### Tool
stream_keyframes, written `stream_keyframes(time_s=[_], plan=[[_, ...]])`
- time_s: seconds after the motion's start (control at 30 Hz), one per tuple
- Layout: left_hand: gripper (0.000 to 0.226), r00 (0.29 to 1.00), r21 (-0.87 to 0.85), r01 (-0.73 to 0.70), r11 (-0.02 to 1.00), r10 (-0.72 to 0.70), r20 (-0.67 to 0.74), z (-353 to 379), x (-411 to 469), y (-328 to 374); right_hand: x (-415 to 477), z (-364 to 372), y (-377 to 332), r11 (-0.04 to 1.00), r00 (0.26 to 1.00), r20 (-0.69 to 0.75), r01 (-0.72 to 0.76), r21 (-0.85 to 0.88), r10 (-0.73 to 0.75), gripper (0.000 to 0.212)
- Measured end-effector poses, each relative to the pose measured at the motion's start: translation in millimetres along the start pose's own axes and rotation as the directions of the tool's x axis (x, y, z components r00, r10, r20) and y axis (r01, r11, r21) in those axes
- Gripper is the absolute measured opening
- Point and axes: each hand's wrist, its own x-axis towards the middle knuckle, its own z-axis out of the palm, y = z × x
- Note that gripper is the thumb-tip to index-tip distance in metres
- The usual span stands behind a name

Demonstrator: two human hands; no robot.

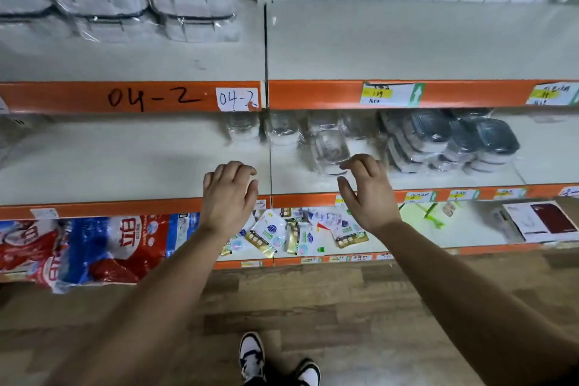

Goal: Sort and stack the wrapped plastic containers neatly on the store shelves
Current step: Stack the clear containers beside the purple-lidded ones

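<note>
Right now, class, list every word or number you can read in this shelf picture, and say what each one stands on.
"04-2": handwritten in black on the orange shelf edge.
"04-2": on the white paper label beside it.
"139": probably, on the yellow price tag; its other lines are blurred.
Lower price tags, sachets and red and blue bags: print too small or warped to read.

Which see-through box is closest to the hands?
The clear wrapped box sitting alone in front of the row, right by the right hand. The other clear boxes sit farther back on the shelf.
</note>
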Motion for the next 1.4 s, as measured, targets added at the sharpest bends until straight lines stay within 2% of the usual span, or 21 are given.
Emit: stream_keyframes(time_s=[0.2, 0.33, 0.57, 0.67, 0.83, 0.93, 1.03, 1.1, 1.2, 1.3, 1.4], plan=[[0.039, 0.997, 0.003, 0.012, 1.000, -0.012, 0.080, 61, 20, -34, 18, 64, 35, 0.998, 0.991, 0.128, -0.030, -0.063, 0.038, 0.047], [0.039, 0.996, 0.019, -0.020, 1.000, 0.018, 0.091, 98, 43, -65, 52, 106, 35, 0.997, 0.988, 0.139, -0.055, -0.049, 0.061, 0.043], [0.043, 0.985, 0.031, 0.000, 1.000, -0.005, 0.173, 146, 98, -102, 131, 167, 23, 0.999, 0.987, 0.163, 0.019, -0.051, -0.011, 0.049], [0.055, 0.982, 0.024, 0.023, 0.999, -0.027, 0.188, 160, 127, -109, 165, 185, 20, 0.989, 0.974, 0.224, 0.072, -0.128, -0.041, 0.053], [0.070, 0.950, 0.083, 0.114, 0.990, -0.133, 0.282, 178, 168, -114, 208, 205, 23, 0.939, 0.930, 0.350, 0.016, -0.344, 0.112, 0.067], [0.070, 0.929, 0.036, 0.211, 0.977, -0.211, 0.305, 183, 182, -115, 214, 215, 28, 0.970, 0.929, 0.332, -0.086, -0.229, 0.161, 0.066], [0.057, 0.958, -0.007, 0.250, 0.968, -0.246, 0.148, 184, 188, -113, 213, 218, 26, 0.983, 0.964, 0.221, -0.120, -0.138, 0.149, 0.066], [0.049, 0.963, 0.007, 0.261, 0.965, -0.261, 0.069, 183, 191, -111, 212, 217, 21, 0.976, 0.973, 0.161, -0.139, -0.165, 0.166, 0.065], [0.043, 0.961, -0.001, 0.269, 0.963, -0.269, 0.061, 180, 191, -109, 209, 219, 13, 0.965, 0.973, 0.115, -0.175, -0.195, 0.200, 0.058], [0.043, 0.965, -0.001, 0.260, 0.966, -0.260, 0.031, 170, 175, -109, 194, 217, 8, 0.974, 0.978, 0.054, -0.195, -0.117, 0.202, 0.052], [0.042, 0.982, -0.032, 0.190, 0.981, -0.190, 0.000, 158, 143, -110, 163, 206, 6, 0.977, 0.978, 0.031, -0.205, -0.056, 0.207, 0.049]])
